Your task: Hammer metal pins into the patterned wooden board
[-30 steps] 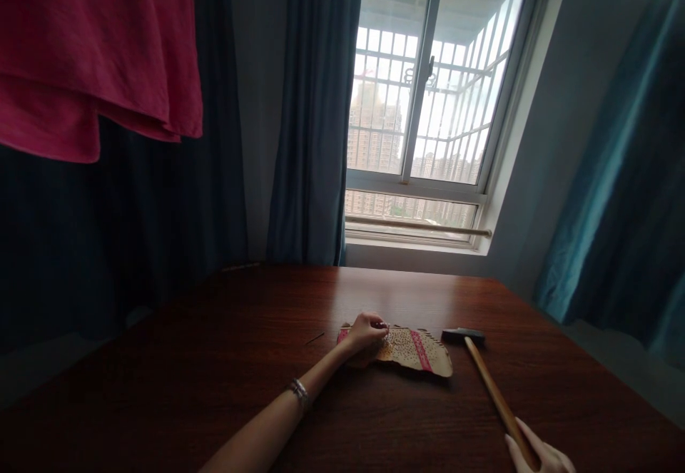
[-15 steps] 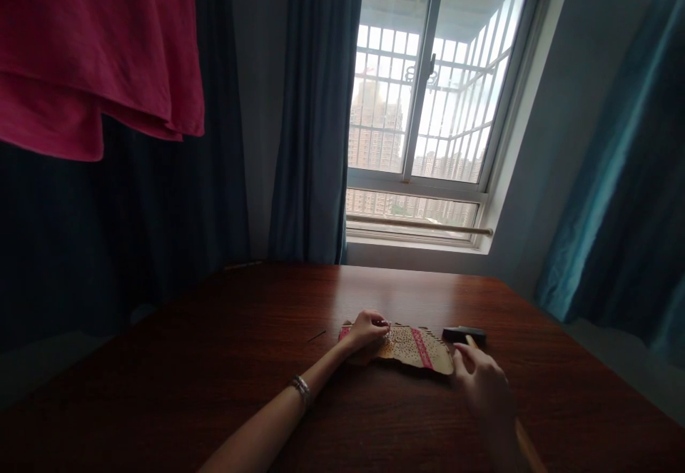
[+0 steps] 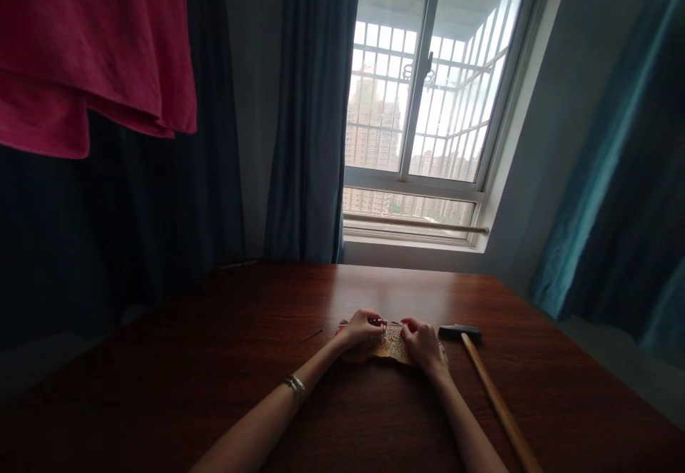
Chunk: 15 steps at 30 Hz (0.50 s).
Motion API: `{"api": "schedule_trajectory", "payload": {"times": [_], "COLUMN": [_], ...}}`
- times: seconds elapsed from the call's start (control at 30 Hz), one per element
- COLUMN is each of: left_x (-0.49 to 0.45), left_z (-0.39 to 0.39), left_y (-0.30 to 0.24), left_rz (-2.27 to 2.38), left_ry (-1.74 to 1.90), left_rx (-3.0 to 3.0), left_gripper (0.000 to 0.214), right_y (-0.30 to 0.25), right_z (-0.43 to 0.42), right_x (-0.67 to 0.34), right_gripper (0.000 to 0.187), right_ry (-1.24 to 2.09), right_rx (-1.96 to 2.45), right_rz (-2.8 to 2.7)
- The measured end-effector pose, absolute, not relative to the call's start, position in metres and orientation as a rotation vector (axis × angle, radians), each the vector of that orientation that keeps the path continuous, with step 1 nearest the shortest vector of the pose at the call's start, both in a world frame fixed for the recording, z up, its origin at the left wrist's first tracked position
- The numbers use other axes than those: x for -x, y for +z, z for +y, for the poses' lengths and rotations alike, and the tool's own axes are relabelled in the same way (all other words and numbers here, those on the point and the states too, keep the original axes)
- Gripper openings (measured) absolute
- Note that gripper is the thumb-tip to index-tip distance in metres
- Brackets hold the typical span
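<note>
A piece of cardboard (image 3: 394,347) with ragged edges and many small dark holes lies on the table in front of me. My left hand (image 3: 364,328) rests over its left part, fingertips pinched around a small, thin upright thing too fine to identify. Over the right part is my right hand (image 3: 422,341), fingers curled and thumb and forefinger close together; whether anything is between them is hidden. To the right lies a hammer with a black head (image 3: 460,332) and a long wooden handle (image 3: 497,398), touched by neither hand. A pink patch (image 3: 341,329) shows at the cardboard's left end.
A thin dark rod (image 3: 313,334) lies on the brown wooden table (image 3: 257,366), left of the cardboard. Behind the table stand a blue curtain (image 3: 307,116) and a barred window (image 3: 412,123). Pink cloth (image 3: 101,45) hangs at upper left.
My right hand has let go of the hammer handle and moved left onto the cardboard, beside my left hand. The hammer lies on the table. My left hand keeps its pinch.
</note>
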<state>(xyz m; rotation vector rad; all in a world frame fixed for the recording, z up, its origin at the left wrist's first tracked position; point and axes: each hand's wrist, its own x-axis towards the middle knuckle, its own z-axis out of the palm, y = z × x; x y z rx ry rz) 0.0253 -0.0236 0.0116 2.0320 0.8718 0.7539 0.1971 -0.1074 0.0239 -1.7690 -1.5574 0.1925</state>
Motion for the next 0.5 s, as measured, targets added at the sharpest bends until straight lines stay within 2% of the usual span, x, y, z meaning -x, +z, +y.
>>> {"api": "schedule_trajectory", "payload": {"times": [0.13, 0.2, 0.33, 0.5], "left_x": [-0.013, -0.002, 0.033, 0.08], "left_z": [-0.022, -0.019, -0.002, 0.024], "left_y": [0.034, 0.053, 0.085, 0.092], "left_rz": [0.758, 0.756, 0.916, 1.334], "left_ry": [0.626, 0.608, 0.636, 0.057], "left_rx": [-1.851, -1.802, -1.795, -2.018], "left_gripper": [0.054, 0.058, 0.046, 0.027], "right_y": [0.025, 0.026, 0.027, 0.026], "right_z": [-0.111, -0.111, -0.111, -0.111], "right_x": [-0.198, -0.198, -0.198, -0.198], "right_gripper": [0.027, 0.027, 0.026, 0.024], "right_ry": [0.199, 0.201, 0.216, 0.229], "right_rx": [1.742, 1.742, 1.752, 1.755], "right_rz": [-1.583, -1.584, -1.579, -1.576]}}
